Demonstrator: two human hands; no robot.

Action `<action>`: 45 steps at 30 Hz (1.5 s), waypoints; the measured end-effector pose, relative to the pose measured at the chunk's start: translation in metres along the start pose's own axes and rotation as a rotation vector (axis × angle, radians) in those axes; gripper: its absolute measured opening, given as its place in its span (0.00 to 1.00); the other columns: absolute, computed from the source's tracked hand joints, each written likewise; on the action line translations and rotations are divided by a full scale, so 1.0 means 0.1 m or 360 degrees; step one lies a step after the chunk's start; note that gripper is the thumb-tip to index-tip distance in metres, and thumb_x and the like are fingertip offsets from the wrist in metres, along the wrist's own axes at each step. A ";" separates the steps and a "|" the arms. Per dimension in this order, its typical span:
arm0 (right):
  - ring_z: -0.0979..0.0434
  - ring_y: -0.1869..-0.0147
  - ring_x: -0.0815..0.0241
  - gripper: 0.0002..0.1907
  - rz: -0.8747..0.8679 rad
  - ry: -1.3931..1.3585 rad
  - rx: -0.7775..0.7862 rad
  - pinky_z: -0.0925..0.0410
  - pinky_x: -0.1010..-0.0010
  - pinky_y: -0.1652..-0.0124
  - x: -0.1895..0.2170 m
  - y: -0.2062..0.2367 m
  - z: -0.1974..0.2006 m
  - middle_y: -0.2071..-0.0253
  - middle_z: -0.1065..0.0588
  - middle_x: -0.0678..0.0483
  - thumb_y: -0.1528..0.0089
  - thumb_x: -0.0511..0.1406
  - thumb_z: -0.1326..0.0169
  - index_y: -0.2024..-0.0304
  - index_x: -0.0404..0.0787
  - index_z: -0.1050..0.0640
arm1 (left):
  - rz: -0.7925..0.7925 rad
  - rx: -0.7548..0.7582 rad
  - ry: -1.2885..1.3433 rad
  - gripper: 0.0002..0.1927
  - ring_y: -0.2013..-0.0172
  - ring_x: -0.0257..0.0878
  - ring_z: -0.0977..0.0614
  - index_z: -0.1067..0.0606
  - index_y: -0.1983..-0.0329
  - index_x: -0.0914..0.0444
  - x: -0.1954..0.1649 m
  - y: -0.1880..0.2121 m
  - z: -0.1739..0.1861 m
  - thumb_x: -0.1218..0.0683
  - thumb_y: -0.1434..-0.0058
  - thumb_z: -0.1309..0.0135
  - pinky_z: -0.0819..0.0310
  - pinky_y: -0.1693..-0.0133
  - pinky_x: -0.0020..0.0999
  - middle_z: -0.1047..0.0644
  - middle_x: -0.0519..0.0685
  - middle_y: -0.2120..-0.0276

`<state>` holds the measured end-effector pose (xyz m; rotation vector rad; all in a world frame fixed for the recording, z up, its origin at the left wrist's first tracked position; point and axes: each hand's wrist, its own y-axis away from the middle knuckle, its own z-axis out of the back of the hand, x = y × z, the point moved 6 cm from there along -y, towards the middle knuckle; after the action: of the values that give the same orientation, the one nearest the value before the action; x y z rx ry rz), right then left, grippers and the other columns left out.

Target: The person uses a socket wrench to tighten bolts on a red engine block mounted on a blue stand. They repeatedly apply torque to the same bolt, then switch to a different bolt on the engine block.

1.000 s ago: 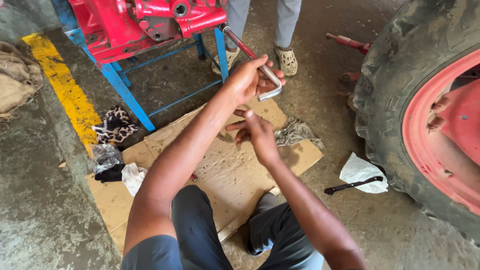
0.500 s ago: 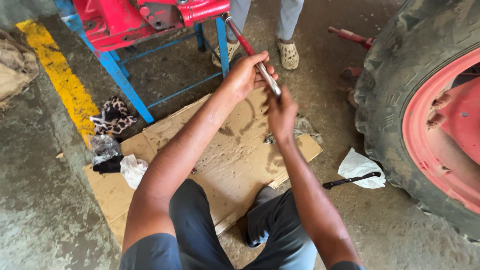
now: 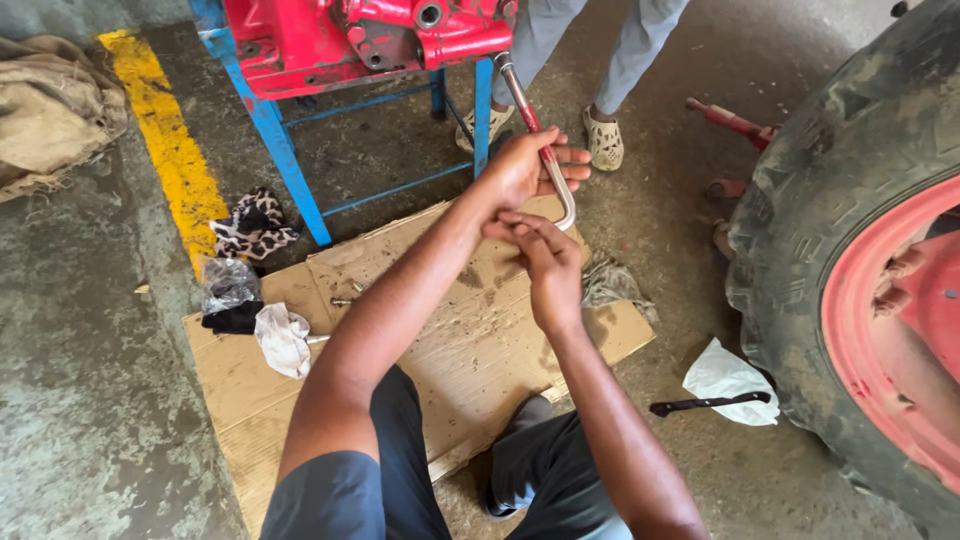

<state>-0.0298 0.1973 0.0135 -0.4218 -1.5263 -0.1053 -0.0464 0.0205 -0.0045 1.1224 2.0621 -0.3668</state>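
Head view: left hand point(image 3: 520, 165) is wrapped closed around a bent metal rod with a red upper shaft point(image 3: 535, 135), above the flattened cardboard sheet point(image 3: 470, 340). Right hand point(image 3: 545, 255) — fingers curled, pinching something I cannot make out — sits beneath. Rod runs diagonally, upper end toward the red machine housing point(image 3: 350, 40), hooked end down-right. Risk: it slips if the left grip loosens.

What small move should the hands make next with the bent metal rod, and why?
Probably steady the rod's curved lower end with the right hand before turning more: the left hand grips mid-shaft, its top reaches the red machine, and the right hand sits just under the bend.
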 end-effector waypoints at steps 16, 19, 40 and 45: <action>0.30 0.69 0.68 0.19 0.0592 0.0375 -0.0483 0.33 0.78 0.72 0.23 -0.02 0.50 0.44 0.23 0.46 0.28 0.32 0.50 0.35 0.35 0.29 | -0.0172 -0.0140 -0.0108 0.18 0.68 0.47 0.13 0.33 0.47 0.65 0.19 -0.20 0.28 0.47 0.30 0.53 0.17 0.67 0.44 0.17 0.56 0.66; 0.26 0.72 0.68 0.12 0.0309 0.0622 0.0021 0.30 0.75 0.69 -0.03 0.05 0.14 0.68 0.22 0.46 0.23 0.34 0.44 0.41 0.33 0.18 | -0.0055 -0.0089 -0.0062 0.21 0.64 0.51 0.11 0.35 0.45 0.67 0.02 -0.22 0.27 0.46 0.31 0.56 0.14 0.65 0.47 0.16 0.61 0.62; 0.22 0.52 0.61 0.16 0.1029 0.0603 -0.0549 0.24 0.70 0.53 0.22 0.09 0.39 0.41 0.24 0.49 0.28 0.26 0.50 0.38 0.38 0.26 | -0.0363 -0.0174 0.0144 0.19 0.69 0.56 0.13 0.44 0.45 0.71 0.03 -0.04 0.02 0.55 0.31 0.54 0.12 0.67 0.48 0.20 0.66 0.65; 0.35 0.77 0.66 0.10 0.0272 -0.0579 -0.0837 0.39 0.75 0.76 -0.20 -0.02 0.90 0.73 0.28 0.55 0.26 0.38 0.49 0.62 0.42 0.29 | -0.0397 -0.0015 0.0279 0.18 0.66 0.58 0.12 0.36 0.51 0.78 0.05 -0.17 -0.08 0.54 0.27 0.58 0.13 0.65 0.47 0.19 0.70 0.65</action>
<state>-0.1167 0.2214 -0.0073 -1.0325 -1.8063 -0.3123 -0.0657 0.0184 -0.0039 0.9206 2.3649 -0.3904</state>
